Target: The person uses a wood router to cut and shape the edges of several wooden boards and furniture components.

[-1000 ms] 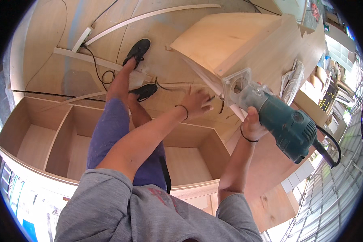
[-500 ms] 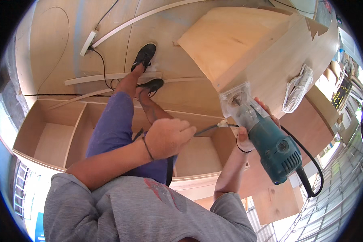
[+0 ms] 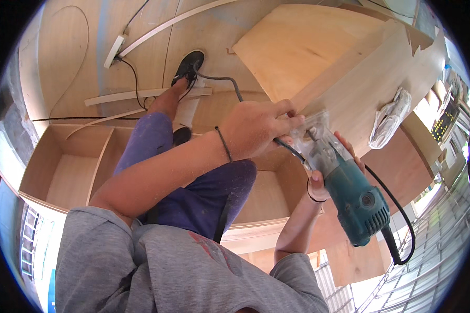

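A teal trim router (image 3: 357, 195) with a clear plastic base (image 3: 313, 130) is in my right hand (image 3: 318, 189), the thumb on the near side and fingers round the far side. Its base points up and to the left. My left hand (image 3: 253, 128) is beside that base, pinching the black power cord (image 3: 290, 148). From the tool's rear end the cord loops behind the router and comes out near my right thumb. Past my left hand it runs up toward my black shoe (image 3: 188, 68). Whether the left fingertips touch the base I cannot tell.
A large pale plywood box (image 3: 350, 78) stands at the upper right, with a crumpled clear plastic bag (image 3: 391, 117) on it. Open wooden compartments (image 3: 70, 177) lie beneath my legs. Thin wood strips (image 3: 125, 98) and a white power strip (image 3: 115, 51) are on the floor.
My left hand has moved right and up to the router's base, with the cord now trailing from it toward my shoe. One leg has shifted. The router has barely moved.
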Tool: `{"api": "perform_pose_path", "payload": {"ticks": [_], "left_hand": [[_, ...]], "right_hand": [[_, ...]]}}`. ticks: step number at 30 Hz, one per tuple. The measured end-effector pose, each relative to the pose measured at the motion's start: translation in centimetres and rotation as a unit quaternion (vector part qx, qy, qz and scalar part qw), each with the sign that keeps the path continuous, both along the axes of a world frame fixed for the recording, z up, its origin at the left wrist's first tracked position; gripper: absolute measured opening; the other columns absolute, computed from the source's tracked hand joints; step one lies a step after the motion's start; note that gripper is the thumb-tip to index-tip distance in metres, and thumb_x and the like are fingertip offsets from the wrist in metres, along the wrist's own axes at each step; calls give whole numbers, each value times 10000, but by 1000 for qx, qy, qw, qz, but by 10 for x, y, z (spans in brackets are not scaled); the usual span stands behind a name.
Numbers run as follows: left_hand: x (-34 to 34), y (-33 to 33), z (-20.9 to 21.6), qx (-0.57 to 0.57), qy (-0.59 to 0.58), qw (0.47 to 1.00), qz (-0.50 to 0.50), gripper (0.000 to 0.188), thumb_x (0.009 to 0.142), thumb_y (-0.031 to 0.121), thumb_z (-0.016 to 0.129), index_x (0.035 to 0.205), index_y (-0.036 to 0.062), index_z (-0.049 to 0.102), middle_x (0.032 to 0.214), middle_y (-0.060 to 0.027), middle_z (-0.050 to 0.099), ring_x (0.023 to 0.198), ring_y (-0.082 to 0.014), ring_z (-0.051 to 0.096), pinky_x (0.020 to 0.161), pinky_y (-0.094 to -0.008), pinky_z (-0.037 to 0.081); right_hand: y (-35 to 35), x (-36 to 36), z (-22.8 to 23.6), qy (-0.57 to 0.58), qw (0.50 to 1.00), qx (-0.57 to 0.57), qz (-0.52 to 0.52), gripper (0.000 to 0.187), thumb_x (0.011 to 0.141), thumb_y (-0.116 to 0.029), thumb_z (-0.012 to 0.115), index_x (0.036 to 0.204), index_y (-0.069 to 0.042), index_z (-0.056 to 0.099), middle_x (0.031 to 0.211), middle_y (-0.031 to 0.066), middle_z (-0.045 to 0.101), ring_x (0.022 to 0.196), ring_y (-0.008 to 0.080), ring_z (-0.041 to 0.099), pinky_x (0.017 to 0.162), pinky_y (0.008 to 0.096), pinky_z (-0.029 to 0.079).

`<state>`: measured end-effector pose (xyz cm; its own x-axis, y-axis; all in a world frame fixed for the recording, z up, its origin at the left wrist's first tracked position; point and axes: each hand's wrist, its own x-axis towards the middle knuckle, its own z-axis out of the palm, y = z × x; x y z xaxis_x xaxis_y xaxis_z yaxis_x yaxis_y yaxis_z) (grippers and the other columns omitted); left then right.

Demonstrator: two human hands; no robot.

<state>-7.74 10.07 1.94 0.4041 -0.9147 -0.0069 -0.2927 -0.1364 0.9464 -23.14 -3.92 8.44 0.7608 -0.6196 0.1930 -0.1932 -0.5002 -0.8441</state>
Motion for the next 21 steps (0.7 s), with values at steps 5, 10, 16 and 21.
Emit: {"api": "perform_pose_path", "payload": {"ticks": [5,10,16,21], "left_hand": [[-2,-4,-3,-7,20,1000,12,415,723,306,744,1109,185,654,1082,-7,610,788,-219,659,625,-326,516],[-4,-2,-5,-16,29,999,23,408,722,323,744,1098,186,662,1130,-5,593,806,-199,653,634,-317,521],[-22,17,-5,-12,20,999,43,415,731,353,737,1105,188,663,1139,-7,590,772,-186,638,628,-302,520],[-31,20,-1,-22,7,996,86,363,733,272,742,1070,181,643,1114,31,573,758,-203,650,606,-333,524]], "right_hand": [[0,0,-3,-6,1000,12,5,928,719,-450,809,1364,-134,223,1254,269,465,1144,407,537,939,502,478],[-2,-7,0,-1,999,30,16,924,714,-410,825,1361,-133,226,1263,260,466,1166,411,525,963,511,462],[10,-9,4,0,996,60,60,931,716,-394,827,1376,-145,220,1284,267,449,1196,406,506,964,499,474],[5,-14,-4,-24,995,75,57,953,707,-415,830,1379,-130,216,1291,265,435,1195,399,502,964,511,467]]}}
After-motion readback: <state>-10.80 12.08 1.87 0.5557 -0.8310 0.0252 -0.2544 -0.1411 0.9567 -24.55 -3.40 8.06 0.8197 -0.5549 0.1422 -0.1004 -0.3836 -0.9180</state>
